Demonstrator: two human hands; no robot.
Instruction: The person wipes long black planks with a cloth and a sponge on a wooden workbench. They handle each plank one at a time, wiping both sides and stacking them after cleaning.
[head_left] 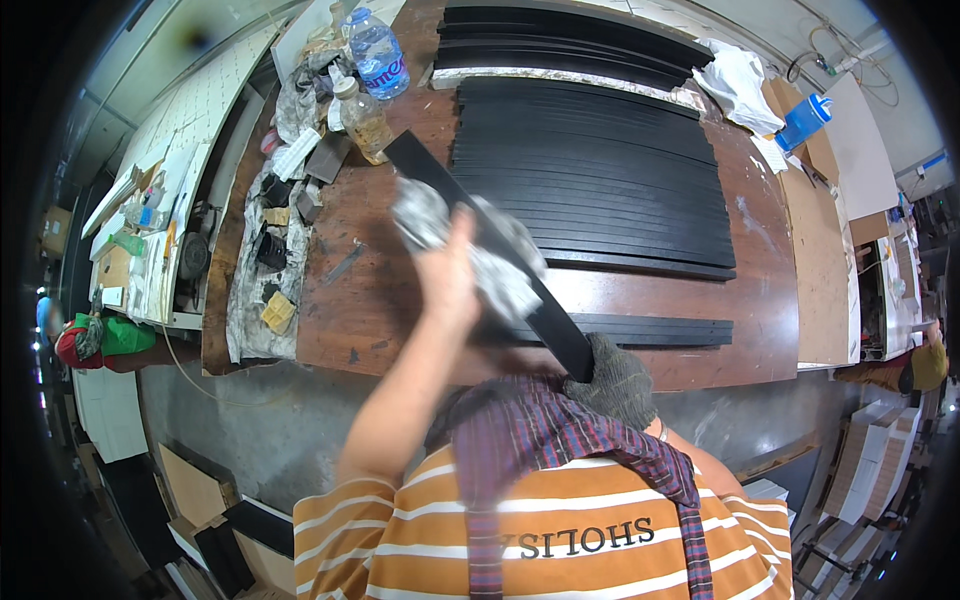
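Workbench [400, 330] of dark wood carries stacked black strips [600, 180] across its far and right parts. One black strip [480, 240] is raised above it, long axis running from far left to near right. Right hand [615, 380], in a grey glove, grips its near end. Left hand [450, 275] presses a crumpled grey rag [500, 275] on its middle, fingers curled around the rag.
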